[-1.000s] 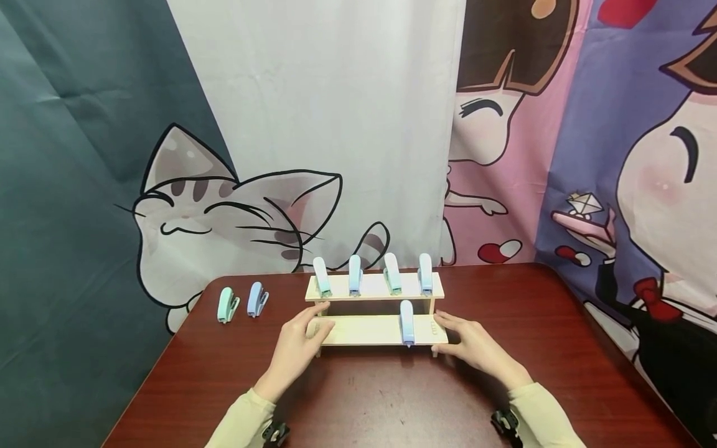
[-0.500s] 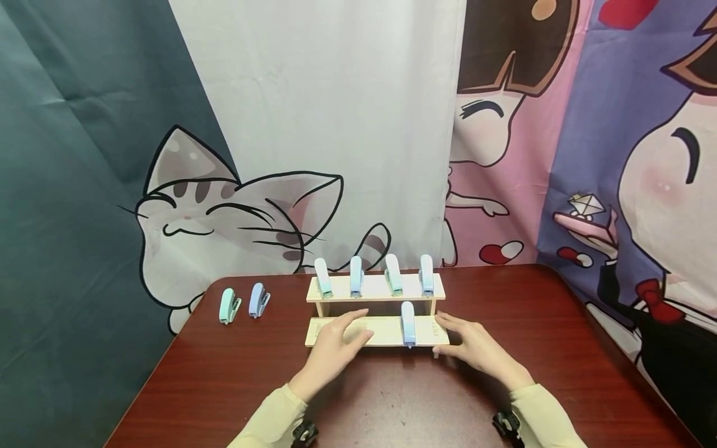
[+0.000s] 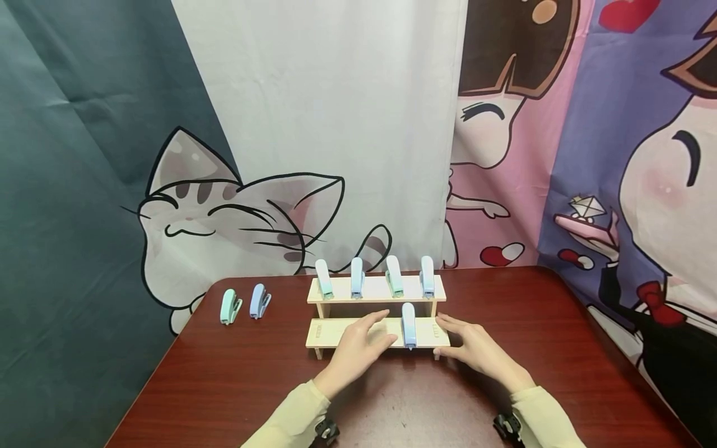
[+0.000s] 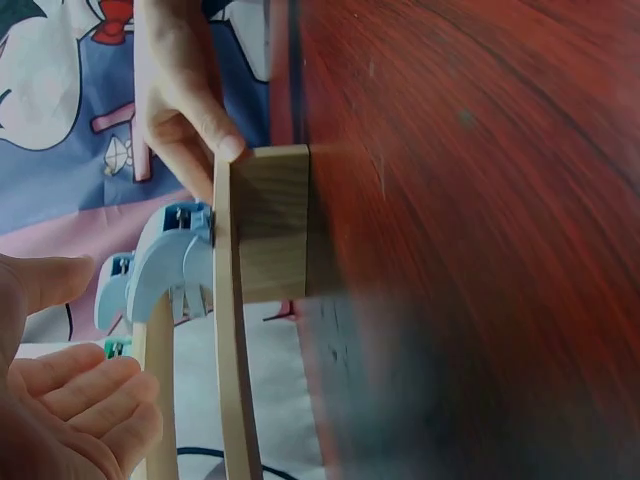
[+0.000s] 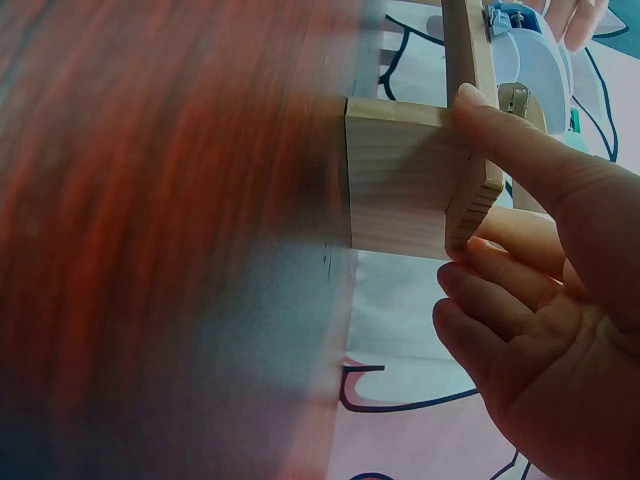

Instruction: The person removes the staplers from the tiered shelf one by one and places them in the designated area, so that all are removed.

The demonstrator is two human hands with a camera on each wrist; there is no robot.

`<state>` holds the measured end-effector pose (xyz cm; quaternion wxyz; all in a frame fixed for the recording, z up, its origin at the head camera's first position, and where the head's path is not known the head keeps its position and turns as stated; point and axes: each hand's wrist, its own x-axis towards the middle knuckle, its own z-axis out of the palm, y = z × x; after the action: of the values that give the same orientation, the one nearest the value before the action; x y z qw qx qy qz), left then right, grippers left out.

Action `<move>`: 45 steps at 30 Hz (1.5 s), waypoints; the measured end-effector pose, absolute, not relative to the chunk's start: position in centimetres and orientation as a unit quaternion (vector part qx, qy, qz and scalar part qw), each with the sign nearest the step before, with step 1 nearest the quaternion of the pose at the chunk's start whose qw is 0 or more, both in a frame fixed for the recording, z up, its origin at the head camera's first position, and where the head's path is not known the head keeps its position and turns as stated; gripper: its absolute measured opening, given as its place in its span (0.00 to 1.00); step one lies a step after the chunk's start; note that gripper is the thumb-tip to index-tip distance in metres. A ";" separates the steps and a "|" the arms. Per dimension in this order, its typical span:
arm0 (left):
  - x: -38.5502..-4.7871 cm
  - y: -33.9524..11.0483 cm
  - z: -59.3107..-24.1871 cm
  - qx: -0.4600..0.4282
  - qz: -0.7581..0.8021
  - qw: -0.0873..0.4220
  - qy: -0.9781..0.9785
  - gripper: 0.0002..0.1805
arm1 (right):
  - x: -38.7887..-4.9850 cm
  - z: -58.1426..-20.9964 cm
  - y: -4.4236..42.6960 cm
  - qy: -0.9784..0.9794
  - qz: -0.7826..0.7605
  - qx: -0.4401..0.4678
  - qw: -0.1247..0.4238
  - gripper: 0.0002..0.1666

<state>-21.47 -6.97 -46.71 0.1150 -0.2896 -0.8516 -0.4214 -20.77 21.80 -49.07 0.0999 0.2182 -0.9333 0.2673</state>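
Observation:
A two-tier wooden rack [image 3: 347, 324] stands on the table. One blue stapler [image 3: 409, 325] is on the right part of its lower shelf. My left hand [image 3: 358, 348] hovers over that shelf just left of this stapler, thumb and fingers spread and nothing between them. At the rack's right end, my right hand [image 3: 482, 351] holds the lower shelf. The right wrist view shows its thumb on the front edge of the shelf board [image 5: 468, 60] and fingers behind the end. Along the upper shelf stand two green staplers [image 3: 395, 277] and two blue staplers [image 3: 356, 278].
Toward the back left of the dark red table [image 3: 224, 386] lie a green stapler [image 3: 229, 306] and a blue stapler [image 3: 259, 302], side by side. A printed cartoon curtain [image 3: 336, 124] hangs directly behind the table's far edge.
My left hand has left the rack's left end and moved right along the lower shelf to near the blue stapler. The right hand stays at the right end.

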 end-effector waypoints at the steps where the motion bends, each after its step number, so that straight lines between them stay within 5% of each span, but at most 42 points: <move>1: -21.5 -6.7 -46.8 -0.287 -0.424 0.109 -0.852 0.28 | -20.8 -49.1 21.8 -0.933 0.266 0.220 0.100 0.41; 9: -21.5 -4.8 -47.2 -0.268 -0.443 0.059 -0.853 0.31 | -20.7 -49.4 22.0 -0.933 0.269 0.218 0.097 0.41; 25: -21.9 -2.1 -48.4 -0.270 -0.468 0.059 -0.839 0.38 | -20.8 -49.3 22.5 -0.933 0.263 0.222 0.104 0.39; 45: -21.6 -2.4 -48.4 -0.257 -0.432 0.056 -0.863 0.31 | -20.9 -49.4 22.0 -0.937 0.274 0.206 0.070 0.41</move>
<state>-21.60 -2.37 -48.39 0.0557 -0.2569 -0.8626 -0.4322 -20.88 21.95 -49.43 0.0700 0.2057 -0.9370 0.2736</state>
